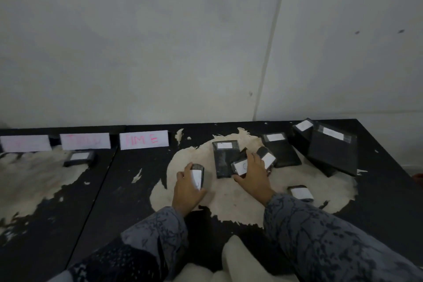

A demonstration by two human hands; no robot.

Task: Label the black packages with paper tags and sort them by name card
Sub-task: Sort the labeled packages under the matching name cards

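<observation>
Black small package (pixel 198 176) sits gripped in the left hand (pixel 186 188) at centre frame; right hand (pixel 253 175), fingers spread, presses a tagged package (pixel 239 167).

Leftmost name card (pixel 24 143) cut by frame edge, lettering illegibly faint.

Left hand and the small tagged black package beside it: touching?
Touching. The head view shows the left hand with fingers curled round the small black package, its white paper tag facing up.
</observation>
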